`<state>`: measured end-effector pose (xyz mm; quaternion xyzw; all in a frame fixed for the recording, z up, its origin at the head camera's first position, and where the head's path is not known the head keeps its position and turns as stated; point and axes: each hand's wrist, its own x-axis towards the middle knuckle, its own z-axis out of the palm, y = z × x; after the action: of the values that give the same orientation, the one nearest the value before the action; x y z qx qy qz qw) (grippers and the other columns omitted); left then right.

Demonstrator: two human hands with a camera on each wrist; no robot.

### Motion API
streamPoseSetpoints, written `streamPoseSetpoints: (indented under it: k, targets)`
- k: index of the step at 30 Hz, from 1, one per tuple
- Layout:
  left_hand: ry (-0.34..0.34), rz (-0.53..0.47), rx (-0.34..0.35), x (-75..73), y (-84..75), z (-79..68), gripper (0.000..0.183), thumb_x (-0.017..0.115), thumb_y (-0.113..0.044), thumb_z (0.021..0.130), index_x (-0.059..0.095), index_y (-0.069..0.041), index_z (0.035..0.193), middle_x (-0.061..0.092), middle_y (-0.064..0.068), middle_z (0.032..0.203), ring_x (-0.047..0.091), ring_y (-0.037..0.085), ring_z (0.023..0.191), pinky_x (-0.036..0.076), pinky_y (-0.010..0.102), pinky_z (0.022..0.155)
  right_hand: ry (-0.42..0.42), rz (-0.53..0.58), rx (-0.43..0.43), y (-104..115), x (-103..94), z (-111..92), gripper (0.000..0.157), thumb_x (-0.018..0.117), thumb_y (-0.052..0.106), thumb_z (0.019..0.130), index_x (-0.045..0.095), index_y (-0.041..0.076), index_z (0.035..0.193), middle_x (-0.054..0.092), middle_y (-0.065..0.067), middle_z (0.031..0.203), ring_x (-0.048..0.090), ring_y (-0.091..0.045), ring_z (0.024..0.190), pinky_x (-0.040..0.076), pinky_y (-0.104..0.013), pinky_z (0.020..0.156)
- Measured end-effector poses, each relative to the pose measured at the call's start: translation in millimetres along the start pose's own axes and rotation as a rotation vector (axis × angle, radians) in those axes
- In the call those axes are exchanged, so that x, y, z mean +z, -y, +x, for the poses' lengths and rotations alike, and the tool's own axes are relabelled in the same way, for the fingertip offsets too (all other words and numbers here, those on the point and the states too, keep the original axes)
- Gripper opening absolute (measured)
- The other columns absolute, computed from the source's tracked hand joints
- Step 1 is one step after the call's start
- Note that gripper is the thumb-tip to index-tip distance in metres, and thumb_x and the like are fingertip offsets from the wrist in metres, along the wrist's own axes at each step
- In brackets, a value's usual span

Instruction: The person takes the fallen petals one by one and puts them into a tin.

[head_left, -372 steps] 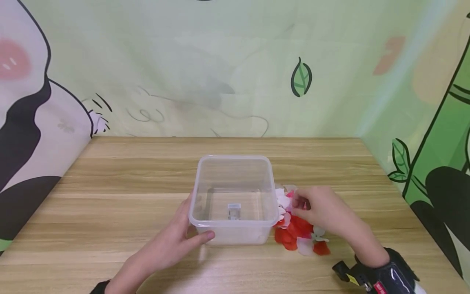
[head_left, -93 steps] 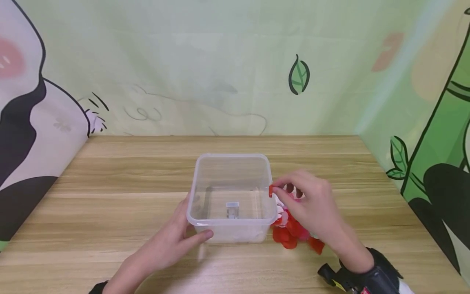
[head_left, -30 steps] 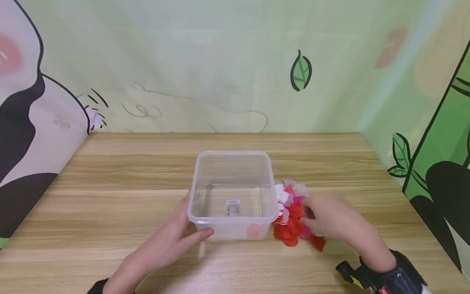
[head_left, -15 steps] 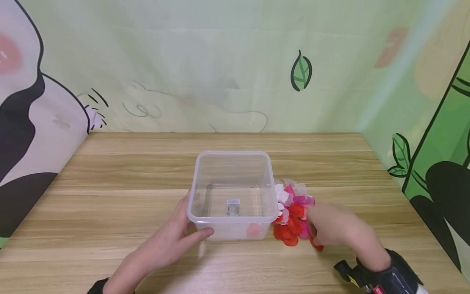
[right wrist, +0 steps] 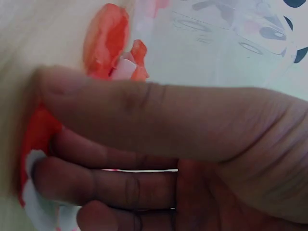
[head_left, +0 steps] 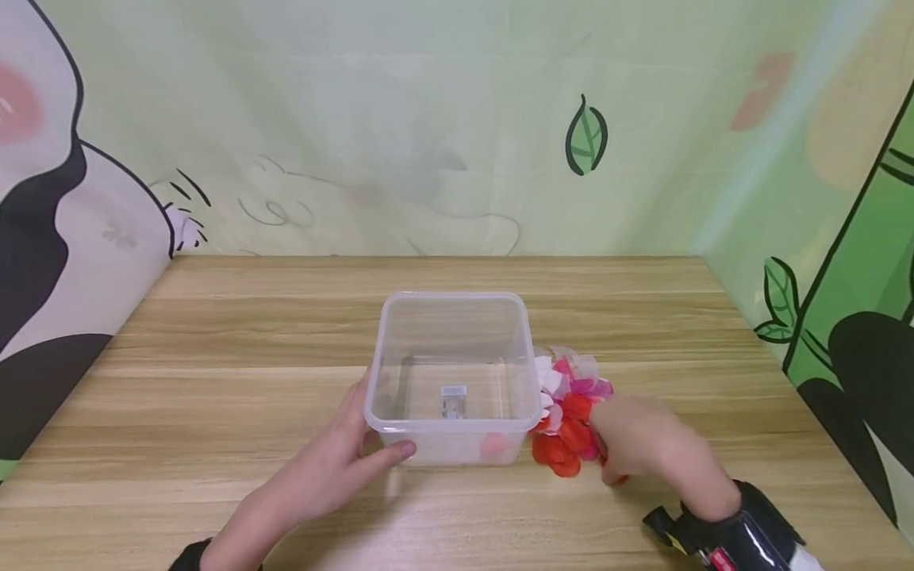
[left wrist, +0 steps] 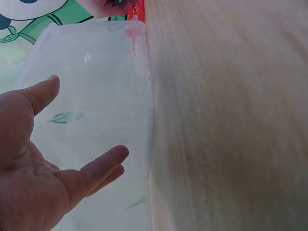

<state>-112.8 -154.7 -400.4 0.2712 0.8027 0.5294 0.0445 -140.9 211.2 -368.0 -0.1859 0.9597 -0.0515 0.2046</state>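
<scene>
A clear plastic box (head_left: 453, 427), without a lid, stands on the table. Spread along its left side, my left hand (head_left: 343, 468) has its thumb on the front wall; its fingers look straight in the left wrist view. Through the front wall shows a pale red petal (head_left: 495, 446). A pile of loose petals in red, pink and white (head_left: 560, 456) lies against the box's right side. At the pile's near right end, my right hand (head_left: 650, 440) has its fingertips down at a red petal (right wrist: 41, 130) and a white petal (right wrist: 38, 207); I cannot tell whether it pinches one.
The wood-grain table (head_left: 250, 325) reaches back to a printed fabric backdrop (head_left: 428, 119). A small label-like rectangle (head_left: 453, 402) shows at the box's bottom. A dark wrist device (head_left: 743, 531) is strapped on my right forearm.
About three seconds ago my right hand held a red petal at the box's rim; since then a petal has appeared inside. The hand has moved back to the pile's near end. My left hand stays.
</scene>
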Motion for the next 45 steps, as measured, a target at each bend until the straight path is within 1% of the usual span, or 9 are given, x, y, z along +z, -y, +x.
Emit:
streamPoseSetpoints:
  k: [3,9,12,16,19,24,30,37,45]
  targets:
    - [0.004,-0.017,0.001,0.1,0.1,0.0,0.102,0.072,-0.015,0.098,-0.001,-0.034,0.166,0.029,0.011,0.153,0.053,0.035,0.126,0.053,0.042,0.099,-0.002,0.0,-0.004,-0.9,1.4,1.8,0.033,0.084,0.002,0.069,0.053,0.013,0.066,0.05,0.0,0.059,0.044,-0.016,0.056,0.035,-0.029,0.05]
    - [-0.002,0.008,-0.003,0.0,0.9,-0.6,0.103,0.073,-0.017,0.098,-0.002,-0.034,0.166,0.03,0.011,0.152,0.051,0.036,0.128,0.052,0.043,0.1,-0.007,0.0,-0.032,-2.6,2.5,3.7,0.031,0.078,-0.005,0.073,0.053,0.013,0.065,0.049,0.0,0.06,0.042,-0.016,0.055,0.035,-0.029,0.048]
    - [-0.006,0.023,-0.006,0.0,1.1,-1.0,0.103,0.073,-0.018,0.098,-0.002,-0.034,0.166,0.03,0.01,0.153,0.051,0.035,0.128,0.052,0.044,0.1,-0.004,0.004,-0.036,-2.6,2.8,3.5,0.031,0.075,-0.007,0.073,0.053,0.013,0.064,0.046,0.001,0.059,0.04,-0.015,0.054,0.032,-0.028,0.048]
    - [-0.004,0.006,-0.004,0.2,1.1,-0.9,0.103,0.073,-0.017,0.098,-0.002,-0.034,0.166,0.031,0.011,0.153,0.051,0.036,0.127,0.053,0.043,0.099,-0.006,0.004,-0.042,-3.3,3.0,2.4,0.029,0.072,-0.007,0.07,0.052,0.013,0.065,0.043,0.002,0.06,0.037,-0.015,0.055,0.029,-0.029,0.048]
    - [-0.003,-0.006,-0.003,0.5,1.2,-0.7,0.102,0.073,-0.017,0.098,-0.002,-0.034,0.166,0.031,0.012,0.152,0.051,0.037,0.127,0.054,0.041,0.098,-0.001,0.028,-0.045,-4.6,1.6,1.5,0.027,0.07,-0.007,0.069,0.052,0.013,0.067,0.044,0.001,0.062,0.038,-0.016,0.057,0.03,-0.031,0.049]
    - [-0.003,-0.012,-0.002,0.7,1.2,-0.4,0.103,0.073,-0.016,0.097,-0.002,-0.033,0.166,0.031,0.012,0.152,0.051,0.038,0.127,0.054,0.039,0.097,0.011,0.112,-0.032,-7.1,-2.9,0.7,0.025,0.072,-0.004,0.074,0.054,0.013,0.073,0.046,0.0,0.065,0.042,-0.017,0.059,0.034,-0.032,0.054]
    - [-0.001,-0.008,-0.009,0.4,0.2,-0.3,0.104,0.073,-0.017,0.098,-0.004,-0.035,0.166,0.029,0.011,0.153,0.051,0.038,0.126,0.054,0.039,0.097,-0.046,0.153,-0.092,-10.7,-8.4,-0.5,0.026,0.073,-0.001,0.075,0.052,0.015,0.072,0.043,0.004,0.063,0.039,-0.013,0.058,0.033,-0.028,0.054]
    - [0.006,-0.027,-0.019,0.1,-0.7,0.0,0.104,0.072,-0.016,0.098,-0.004,-0.036,0.165,0.027,0.011,0.154,0.053,0.038,0.125,0.054,0.038,0.097,-0.081,0.183,-0.17,-13.4,-13.7,0.5,0.029,0.071,-0.008,0.076,0.055,0.016,0.071,0.044,0.006,0.064,0.04,-0.01,0.06,0.033,-0.026,0.054]
    - [-0.002,0.015,-0.009,0.5,-0.9,0.2,0.104,0.073,-0.018,0.097,-0.004,-0.034,0.166,0.03,0.011,0.153,0.052,0.036,0.126,0.054,0.041,0.098,-0.124,0.175,-0.18,-15.3,-21.1,0.0,0.028,0.071,-0.006,0.079,0.057,0.017,0.071,0.047,0.007,0.062,0.043,-0.01,0.058,0.036,-0.025,0.052]
